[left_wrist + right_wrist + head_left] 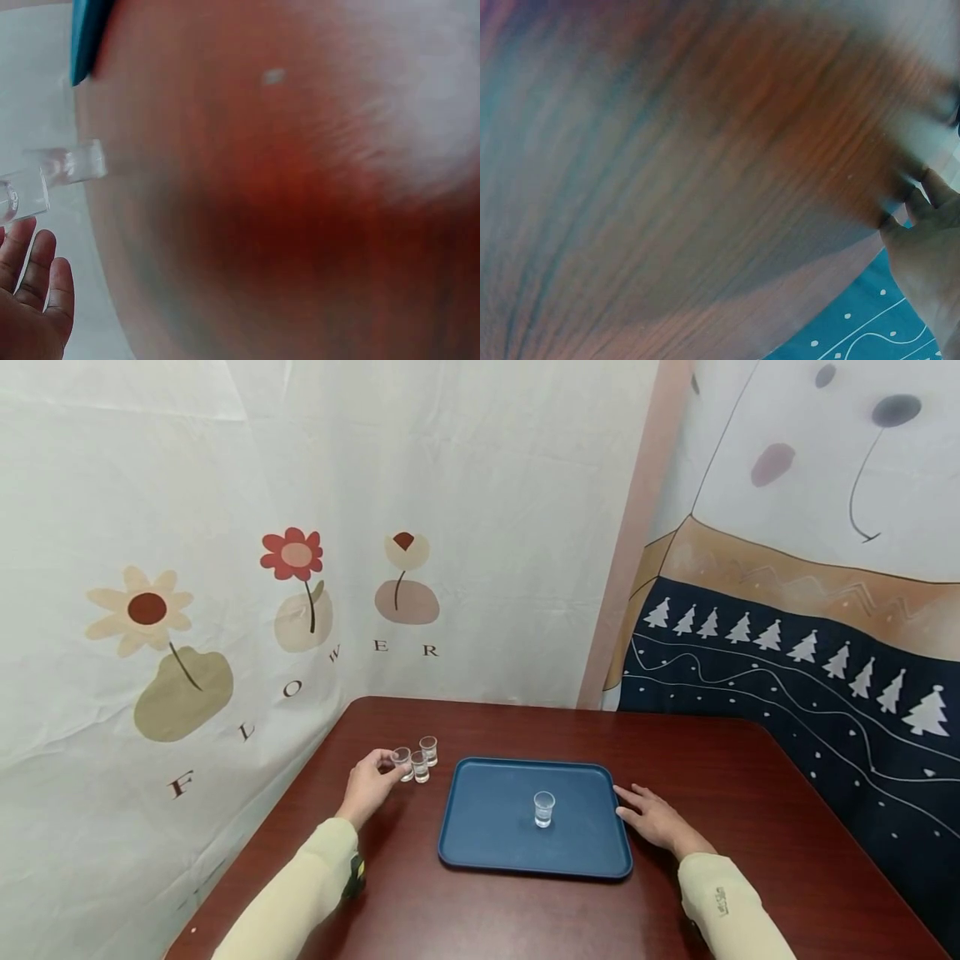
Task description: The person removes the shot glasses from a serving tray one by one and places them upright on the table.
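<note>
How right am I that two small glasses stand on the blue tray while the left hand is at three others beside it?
Not quite: the head view shows one small glass on the blue tray. The left hand is at three others beside it.

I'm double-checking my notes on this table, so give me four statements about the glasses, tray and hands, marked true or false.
1. A single glass stands on the blue tray. True.
2. The left hand is at the three glasses beside the tray. True.
3. The right hand holds a glass. False: that hand is at the tray's right edge, holding no glass.
4. The tray is round. False: it is rectangular with rounded corners.
</note>
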`<state>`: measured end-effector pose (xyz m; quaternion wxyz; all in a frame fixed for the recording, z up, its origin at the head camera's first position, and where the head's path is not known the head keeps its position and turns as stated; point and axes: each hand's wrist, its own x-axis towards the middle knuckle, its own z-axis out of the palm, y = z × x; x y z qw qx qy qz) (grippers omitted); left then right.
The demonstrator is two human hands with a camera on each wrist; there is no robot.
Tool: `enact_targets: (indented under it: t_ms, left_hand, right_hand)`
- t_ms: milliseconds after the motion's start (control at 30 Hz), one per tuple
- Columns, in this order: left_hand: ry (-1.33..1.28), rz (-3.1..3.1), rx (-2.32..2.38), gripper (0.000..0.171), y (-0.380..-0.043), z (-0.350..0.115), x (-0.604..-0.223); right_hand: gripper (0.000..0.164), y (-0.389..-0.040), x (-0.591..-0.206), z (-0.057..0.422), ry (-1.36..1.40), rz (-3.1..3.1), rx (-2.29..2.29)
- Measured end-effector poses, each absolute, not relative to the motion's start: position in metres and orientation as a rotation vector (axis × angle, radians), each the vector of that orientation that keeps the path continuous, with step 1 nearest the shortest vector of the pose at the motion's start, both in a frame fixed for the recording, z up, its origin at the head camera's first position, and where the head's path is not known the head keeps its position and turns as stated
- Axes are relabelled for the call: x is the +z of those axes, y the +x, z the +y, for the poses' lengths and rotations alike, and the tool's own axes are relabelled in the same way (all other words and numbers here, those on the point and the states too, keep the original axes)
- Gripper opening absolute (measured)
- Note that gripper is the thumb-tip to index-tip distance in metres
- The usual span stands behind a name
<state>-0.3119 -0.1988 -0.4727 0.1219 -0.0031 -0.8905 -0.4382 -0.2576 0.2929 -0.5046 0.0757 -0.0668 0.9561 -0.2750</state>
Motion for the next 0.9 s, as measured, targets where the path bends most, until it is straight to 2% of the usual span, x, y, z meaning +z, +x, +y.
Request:
enact_targets:
  t_ms: [600, 900]
  left_hand:
    - [-0.057, -2.701, -1.219, 0.026, -0.308, -0.188, -0.493]
    - [-0.021, -2.684, -1.372, 0.064, -0.312, -0.187, -0.478]
  right_hand:
    - [0.057, -0.258, -0.505, 0.294, -0.223, 2.872, -0.825]
    - [0.055, -0.257, -0.505, 0.295, -0.222, 2.870, -0.831]
